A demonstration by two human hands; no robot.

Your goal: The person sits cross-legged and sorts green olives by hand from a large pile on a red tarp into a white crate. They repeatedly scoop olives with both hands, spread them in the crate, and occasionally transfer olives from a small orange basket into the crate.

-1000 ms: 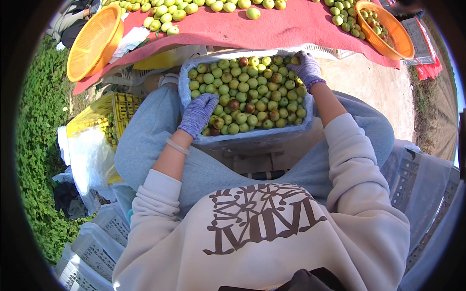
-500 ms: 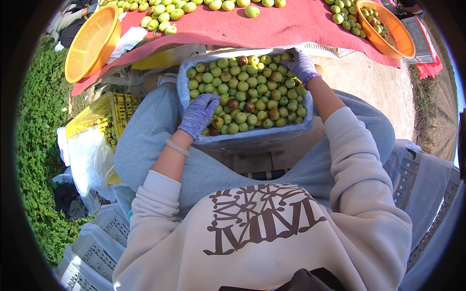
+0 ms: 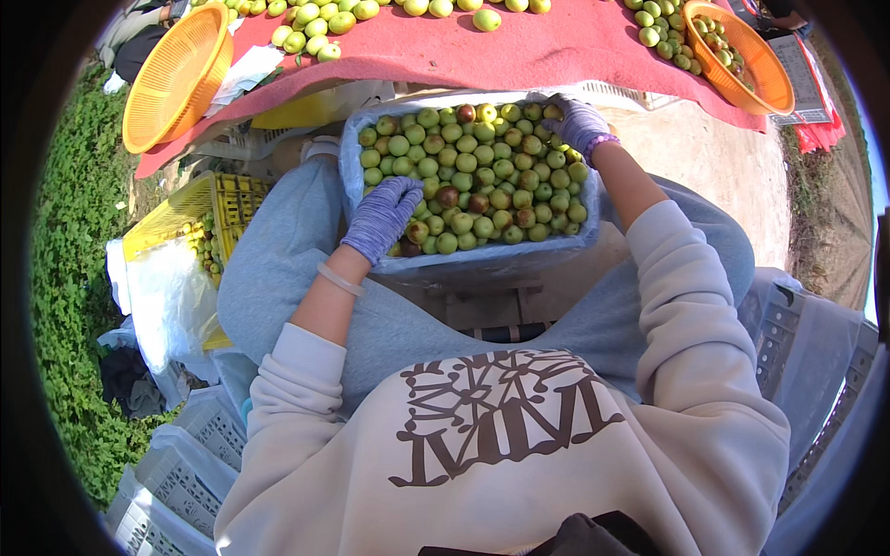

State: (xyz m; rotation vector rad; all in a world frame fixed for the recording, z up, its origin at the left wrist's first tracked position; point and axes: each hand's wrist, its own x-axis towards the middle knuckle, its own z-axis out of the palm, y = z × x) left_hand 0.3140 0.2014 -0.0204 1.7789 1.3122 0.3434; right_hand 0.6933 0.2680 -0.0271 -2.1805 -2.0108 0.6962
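A crate lined with pale blue plastic [image 3: 482,261] stands between my knees, filled to the top with green jujubes [image 3: 501,171], several of them browned. My left hand [image 3: 383,218], in a purple knitted glove, lies over the fruit at the crate's near left side. Its fingers stretch forward on the jujubes, and their undersides are hidden. At the far right corner my right hand [image 3: 578,125], gloved alike, touches the fruit beside the liner's rim. Its fingers reach loosely to the left with a little space between them, and no jujube shows in their grasp.
Ahead is a table with a red cloth [image 3: 445,56] and loose jujubes [image 3: 320,23]. Orange baskets stand at its left [image 3: 176,83] and right [image 3: 756,79]; the right one holds fruit. A yellow crate [image 3: 236,208] is by my left knee, grey crates [image 3: 199,445] behind.
My right hand has shifted very slightly at the far right corner. The left hand stays in place on the jujubes.
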